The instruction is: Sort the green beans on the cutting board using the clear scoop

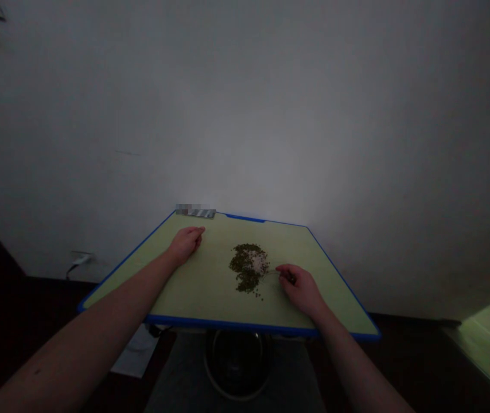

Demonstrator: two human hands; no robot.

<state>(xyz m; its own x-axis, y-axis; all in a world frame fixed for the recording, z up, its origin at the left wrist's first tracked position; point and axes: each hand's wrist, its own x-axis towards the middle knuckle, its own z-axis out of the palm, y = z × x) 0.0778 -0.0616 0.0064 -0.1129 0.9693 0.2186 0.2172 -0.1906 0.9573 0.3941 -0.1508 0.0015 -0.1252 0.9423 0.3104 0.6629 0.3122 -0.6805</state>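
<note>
A pile of small green beans or seeds (245,280) lies mid-board, with a pale, pinkish-white heap (257,261) among it on the right. My right hand (300,287) is closed round the handle of a thin metal utensil, apparently a spoon (271,272). Its far end reaches the right edge of the pile and is hard to make out. Left of the pile, my left hand (186,244) rests by the board surface with its fingers curled in and the forefinger side pointing right. Nothing shows in it. Both hands are over the pale yellow-green board (214,298).
The board has a blue rim (236,327) and stands against a grey wall (245,115). A flat, partly blurred striped item (199,213) lies at its back left. Below the front edge is a round metal bowl (238,393). A plug (82,260) sits in the left wall.
</note>
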